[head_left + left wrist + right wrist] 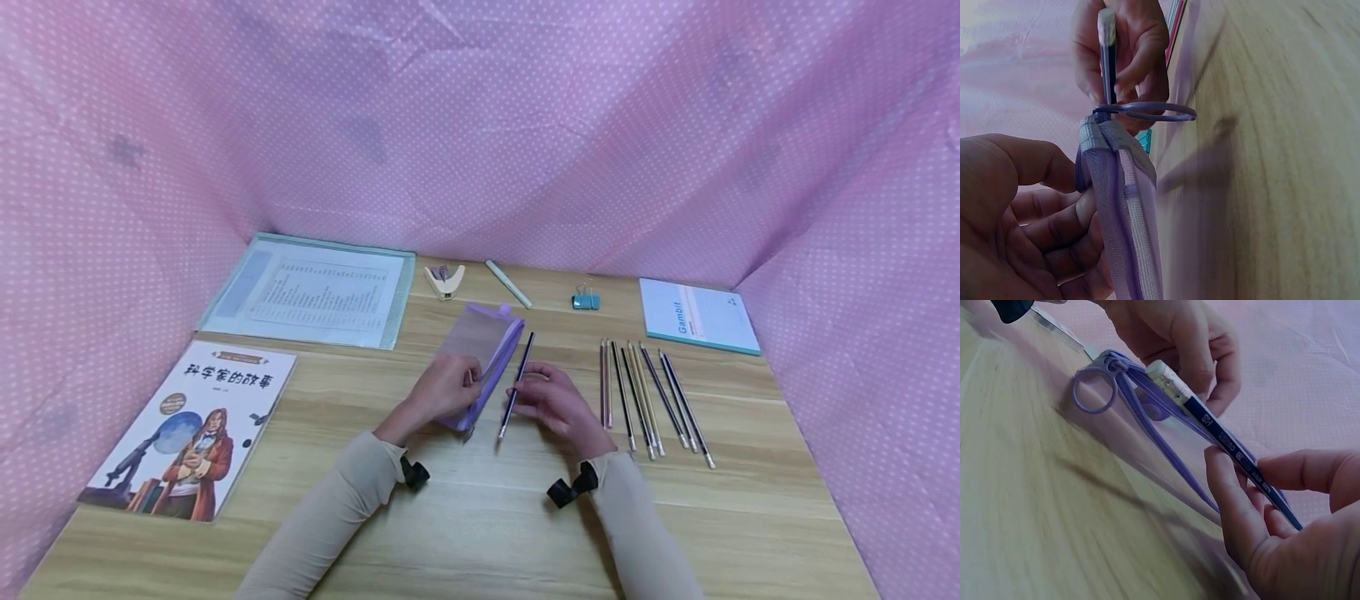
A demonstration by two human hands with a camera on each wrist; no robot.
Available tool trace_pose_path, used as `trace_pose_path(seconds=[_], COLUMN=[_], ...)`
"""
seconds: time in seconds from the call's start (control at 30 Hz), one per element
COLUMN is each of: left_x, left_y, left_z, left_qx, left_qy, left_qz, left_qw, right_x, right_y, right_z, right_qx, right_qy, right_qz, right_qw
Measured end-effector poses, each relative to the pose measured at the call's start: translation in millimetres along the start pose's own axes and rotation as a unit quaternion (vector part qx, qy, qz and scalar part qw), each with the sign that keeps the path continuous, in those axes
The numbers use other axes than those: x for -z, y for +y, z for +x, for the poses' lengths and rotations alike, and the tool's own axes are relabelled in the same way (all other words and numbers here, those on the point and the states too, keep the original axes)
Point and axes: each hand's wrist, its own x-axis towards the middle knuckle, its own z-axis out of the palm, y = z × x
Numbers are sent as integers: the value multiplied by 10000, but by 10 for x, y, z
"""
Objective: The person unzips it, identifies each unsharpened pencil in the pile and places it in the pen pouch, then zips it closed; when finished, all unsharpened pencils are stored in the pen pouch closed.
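A purple zippered pencil case [467, 335] with a see-through mesh side stands on edge on the table, in the middle of the head view. My left hand [444, 385] grips its near end by the zipper edge, thumb and forefinger pinching the fabric. From that end sticks out a purple ring-shaped zipper pull [1095, 392]. Just right of the case, my right hand [553, 402] pinches a dark blue pencil [517, 385] between thumb and fingers, its white eraser end towards me. In the right wrist view the pencil overlaps the zipper, which shows a gap between its two edges.
Several pencils [622, 396] lie side by side to the right. A stapler [446, 283], a pale green pen [508, 284] and a teal binder clip [586, 301] lie along the back. A notebook [701, 315], a document folder [322, 287] and a book [191, 433] flank them.
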Motion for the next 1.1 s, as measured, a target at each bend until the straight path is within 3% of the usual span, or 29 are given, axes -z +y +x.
trace_pose_path(seconds=[0.5,0.8,1.1], left_x=[-7,-6,-18], left_y=[-7,10,3], left_z=[11,18,21], left_qx=[-22,-4,-51], left_qy=[-77,-116,-107], left_qz=[-79,-126,-60], left_qw=[9999,9999,9999], right_x=[-185,-265,-343], right_y=[12,19,13], right_z=[170,259,279], right_qx=[-1,146,134], right_qy=[268,594,886], right_qz=[-25,212,113], right_qw=[9996,9979,9959])
